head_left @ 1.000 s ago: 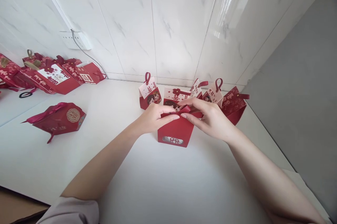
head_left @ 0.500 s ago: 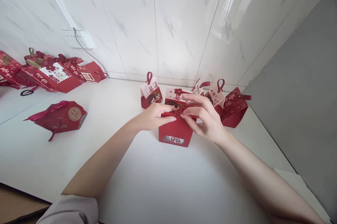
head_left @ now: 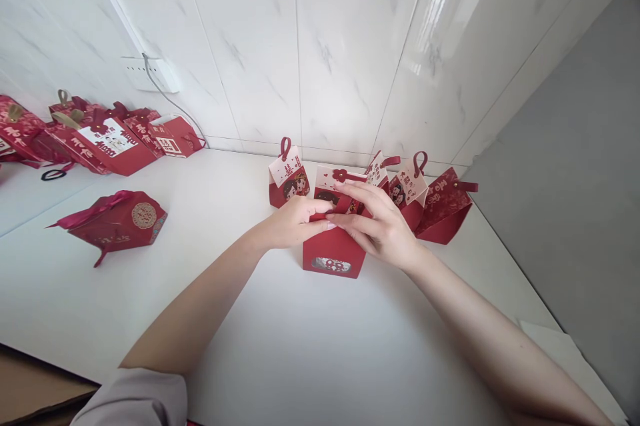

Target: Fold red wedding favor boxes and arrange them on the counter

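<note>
A red gift box (head_left: 330, 254) with a silvery oval window in its front stands upright on the white table. My left hand (head_left: 295, 221) pinches its top edge from the left, thumb in front and fingers behind. From the right, my right hand (head_left: 377, 223) closes its thumb and fingers around the top, where a red ribbon (head_left: 343, 205) shows between the fingers. Its fingertips meet my left thumb and hide part of the top. Just behind stands a box with a white flap and red flower (head_left: 341, 175), partly covered by my right hand.
Several decorated gift boxes line the wall, including a small one (head_left: 290, 179) and a dark red one (head_left: 447, 209). A red box with a ribbon (head_left: 117, 219) lies at left. More boxes (head_left: 115, 143) cluster behind it, near a wall socket (head_left: 150, 74) with a cable.
My right hand has shifted left and flattened down over the box's top, its fingertips now against my left thumb. My left hand keeps its pinch, and the box stays put.
</note>
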`<state>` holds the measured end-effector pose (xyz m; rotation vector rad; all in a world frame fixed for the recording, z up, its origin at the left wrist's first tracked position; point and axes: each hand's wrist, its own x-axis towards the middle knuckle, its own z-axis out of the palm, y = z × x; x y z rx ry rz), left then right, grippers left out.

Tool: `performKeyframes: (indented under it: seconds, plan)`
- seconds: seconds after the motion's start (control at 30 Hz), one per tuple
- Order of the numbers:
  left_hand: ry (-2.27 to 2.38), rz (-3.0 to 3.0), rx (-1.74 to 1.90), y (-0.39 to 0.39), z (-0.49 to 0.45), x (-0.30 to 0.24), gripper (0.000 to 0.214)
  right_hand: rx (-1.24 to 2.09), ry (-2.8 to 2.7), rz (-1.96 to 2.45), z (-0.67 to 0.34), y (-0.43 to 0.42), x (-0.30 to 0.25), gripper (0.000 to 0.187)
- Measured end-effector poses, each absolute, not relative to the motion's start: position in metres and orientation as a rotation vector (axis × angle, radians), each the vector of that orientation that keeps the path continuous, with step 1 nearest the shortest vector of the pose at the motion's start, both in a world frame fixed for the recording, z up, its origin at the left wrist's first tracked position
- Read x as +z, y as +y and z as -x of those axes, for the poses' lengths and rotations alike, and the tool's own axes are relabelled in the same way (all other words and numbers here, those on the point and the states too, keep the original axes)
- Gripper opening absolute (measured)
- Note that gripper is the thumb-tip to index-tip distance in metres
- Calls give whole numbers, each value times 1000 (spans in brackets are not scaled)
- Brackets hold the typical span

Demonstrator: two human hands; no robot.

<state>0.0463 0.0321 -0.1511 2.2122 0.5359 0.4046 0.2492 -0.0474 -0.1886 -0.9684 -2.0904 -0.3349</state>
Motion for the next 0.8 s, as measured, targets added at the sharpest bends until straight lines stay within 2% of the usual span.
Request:
performKeyframes:
  seconds: [0.3,0.53,0.63,0.8]
  plan:
    - [558,-2217,367,30,-47,-149,29,-222,-2162,1003,-249,-53,-176,30]
    - [551,-2218,406,29,-49,-149,30,-135,-2177,1029,-252,-54,-170,45]
    - [592,-2217,417,27,-48,-149,30,28,-2165,950,-253,-57,-167,46]
    - [632,-2146,457,21,-48,-147,26,348,-1861,992,-251,-66,-162,36]
